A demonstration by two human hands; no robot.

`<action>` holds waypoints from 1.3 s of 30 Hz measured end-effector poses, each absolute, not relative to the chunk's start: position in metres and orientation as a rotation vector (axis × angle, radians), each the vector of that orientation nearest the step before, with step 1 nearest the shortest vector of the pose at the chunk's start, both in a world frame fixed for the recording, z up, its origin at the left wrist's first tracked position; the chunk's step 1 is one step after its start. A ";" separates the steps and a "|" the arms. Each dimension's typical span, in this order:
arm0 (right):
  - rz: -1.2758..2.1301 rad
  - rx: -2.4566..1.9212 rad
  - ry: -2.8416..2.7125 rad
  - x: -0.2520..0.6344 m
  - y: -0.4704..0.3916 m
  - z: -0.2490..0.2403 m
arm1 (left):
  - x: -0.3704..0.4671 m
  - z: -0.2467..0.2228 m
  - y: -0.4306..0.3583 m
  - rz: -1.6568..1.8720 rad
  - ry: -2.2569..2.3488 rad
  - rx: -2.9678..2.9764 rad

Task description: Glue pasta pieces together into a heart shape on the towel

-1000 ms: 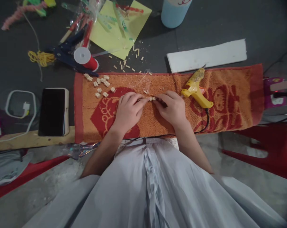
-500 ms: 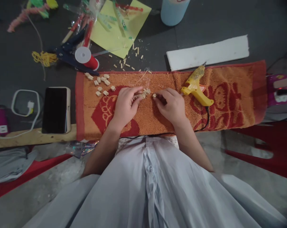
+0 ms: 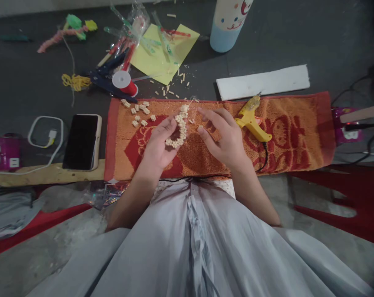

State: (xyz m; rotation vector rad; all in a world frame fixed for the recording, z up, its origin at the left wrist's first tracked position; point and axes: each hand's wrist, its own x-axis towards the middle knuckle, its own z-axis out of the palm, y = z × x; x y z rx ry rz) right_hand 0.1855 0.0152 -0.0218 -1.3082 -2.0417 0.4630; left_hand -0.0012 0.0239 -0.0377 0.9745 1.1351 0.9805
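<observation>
A curved chain of small pale wooden pieces [image 3: 182, 131] is held between the thumb and fingers of my left hand [image 3: 161, 142]. To its right, my right hand [image 3: 222, 134] is open, thumb and fingers apart, with nothing between them. Both hands are over an orange and red towel [image 3: 199, 156]. Small clusters of pale pieces [image 3: 144, 123] lie on the towel's upper left. A yellow glue gun [image 3: 253, 121] rests on the towel to the right of my right hand.
Beyond the towel are a red thread spool [image 3: 131, 88], dark blue pliers [image 3: 104, 80], yellow paper [image 3: 149, 53], a white strip [image 3: 264, 81] and a blue and white bottle [image 3: 226, 29]. At left lies a phone [image 3: 82, 142].
The chain has been raised and turned in my left hand, showing its curve. My right hand has opened and no longer holds the small cluster. The view has shifted slightly.
</observation>
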 end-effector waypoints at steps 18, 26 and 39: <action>0.375 -1.259 -2.149 0.192 -0.002 -0.020 | 0.014 -0.034 0.004 0.926 0.975 0.573; 0.200 -0.957 -2.181 0.192 -0.015 -0.023 | 0.021 -0.019 0.004 0.982 0.891 0.221; 0.198 -0.984 -2.158 0.191 -0.013 -0.024 | 0.021 -0.020 0.004 1.013 0.863 0.218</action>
